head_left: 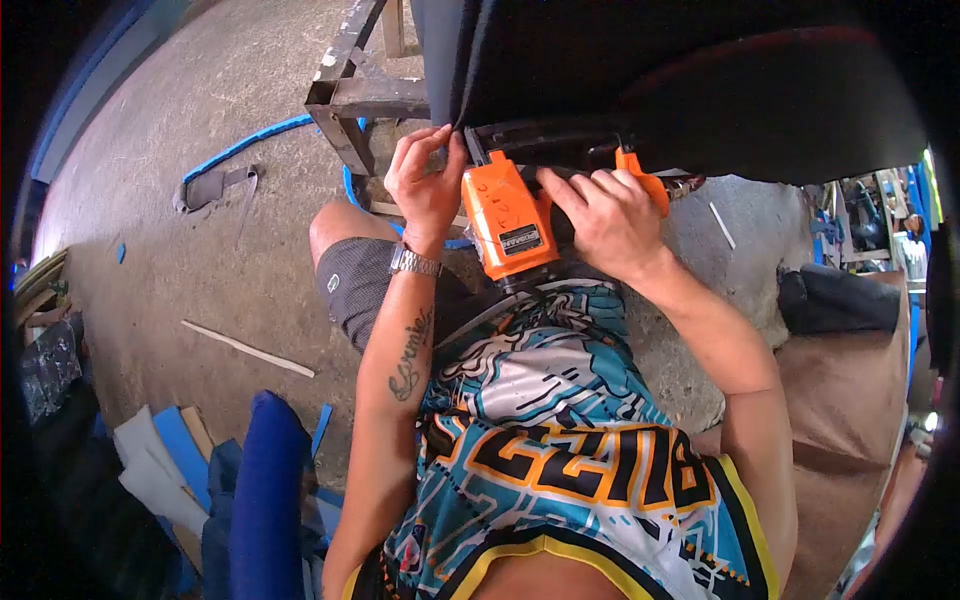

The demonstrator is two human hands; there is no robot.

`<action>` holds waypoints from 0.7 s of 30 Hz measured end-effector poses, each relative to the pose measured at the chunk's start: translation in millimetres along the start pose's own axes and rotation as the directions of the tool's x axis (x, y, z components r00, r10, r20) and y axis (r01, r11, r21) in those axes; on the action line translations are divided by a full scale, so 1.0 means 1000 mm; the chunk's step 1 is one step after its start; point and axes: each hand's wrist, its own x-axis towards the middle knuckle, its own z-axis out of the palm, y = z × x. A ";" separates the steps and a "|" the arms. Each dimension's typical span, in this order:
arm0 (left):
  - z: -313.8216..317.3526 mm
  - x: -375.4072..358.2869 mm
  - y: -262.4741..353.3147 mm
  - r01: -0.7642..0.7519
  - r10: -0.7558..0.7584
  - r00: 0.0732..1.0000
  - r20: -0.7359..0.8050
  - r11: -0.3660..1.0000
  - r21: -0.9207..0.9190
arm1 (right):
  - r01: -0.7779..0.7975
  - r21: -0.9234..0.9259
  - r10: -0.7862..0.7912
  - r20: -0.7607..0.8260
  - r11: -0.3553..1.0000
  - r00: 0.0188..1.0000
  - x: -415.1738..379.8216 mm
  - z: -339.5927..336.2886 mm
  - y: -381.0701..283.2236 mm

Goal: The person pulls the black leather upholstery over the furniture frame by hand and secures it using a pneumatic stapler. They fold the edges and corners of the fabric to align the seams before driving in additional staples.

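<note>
An orange staple gun [508,220] with a dark label lies across the middle of the view, its narrow metal nose against the lower edge of a black fabric-covered piece [560,70]. My right hand [610,220] is wrapped round the tool's handle; part of the grip is hidden under the fingers. My left hand [425,180], with a metal watch on the wrist, pinches the fabric edge between thumb and fingers, just left of the nose.
A wooden frame stand [375,98] supports the area at the upper left. Blue strips [245,145], a dark strap [205,190] and a thin stick [248,348] lie on the floor. Blue rolled material [270,500] is at lower left, brown sheeting [840,390] at right.
</note>
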 end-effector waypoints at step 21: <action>0.002 -0.038 -0.023 0.044 -0.046 0.999 0.017 0.995 0.091 | 0.013 0.138 -0.008 -0.034 0.990 0.999 -0.033 0.049 -0.002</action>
